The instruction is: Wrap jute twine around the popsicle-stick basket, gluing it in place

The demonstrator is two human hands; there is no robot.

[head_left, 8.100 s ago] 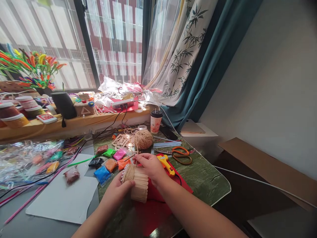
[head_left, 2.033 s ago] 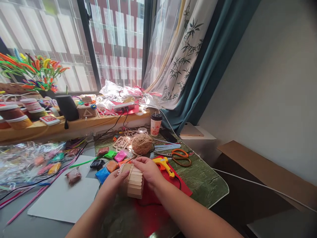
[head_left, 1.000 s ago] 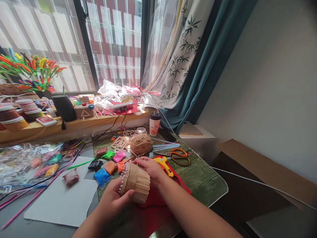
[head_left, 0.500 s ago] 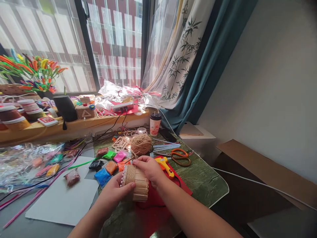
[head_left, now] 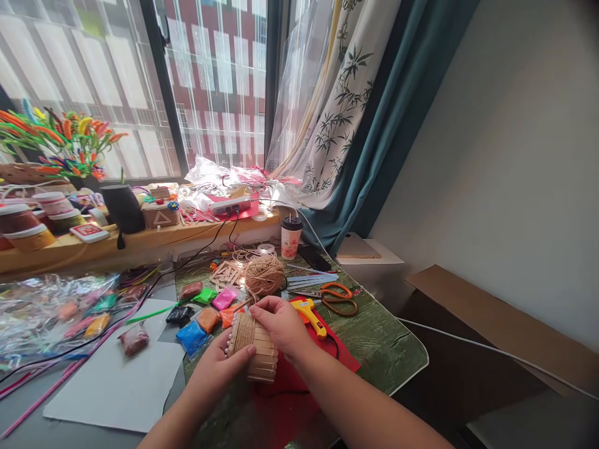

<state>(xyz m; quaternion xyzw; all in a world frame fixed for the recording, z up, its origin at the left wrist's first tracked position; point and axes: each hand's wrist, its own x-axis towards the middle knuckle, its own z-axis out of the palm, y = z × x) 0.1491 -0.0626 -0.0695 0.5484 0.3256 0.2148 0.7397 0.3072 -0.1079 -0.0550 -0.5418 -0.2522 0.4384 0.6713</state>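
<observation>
A small holder made of wooden craft sticks (head_left: pixel 262 360) lies tilted in my left hand (head_left: pixel 218 365), whose thumb presses on its side. White beads line the holder's left rim, and rows of jute twine (head_left: pixel 242 335) are wound round the part beside them. My right hand (head_left: pixel 283 324) is closed at the upper edge, thumb and forefinger pinching the twine strand; its other fingers rest against the sticks. That strand runs back to a ball of jute twine (head_left: pixel 264 275). Just right of my right hand lies a yellow glue gun (head_left: pixel 311 317) on red paper (head_left: pixel 344 355).
Orange-handled scissors (head_left: pixel 337 299) and pale glue sticks (head_left: pixel 313 280) lie behind the glue gun. A paper cup (head_left: pixel 291 240) stands near a phone (head_left: pixel 314 257). Packets of coloured clay, one blue (head_left: pixel 191 338), sit left of the ball. White board (head_left: pixel 110 380) lies at left.
The view has shifted slightly. Both hands keep their hold on the stick holder and the twine, with hardly any visible movement.
</observation>
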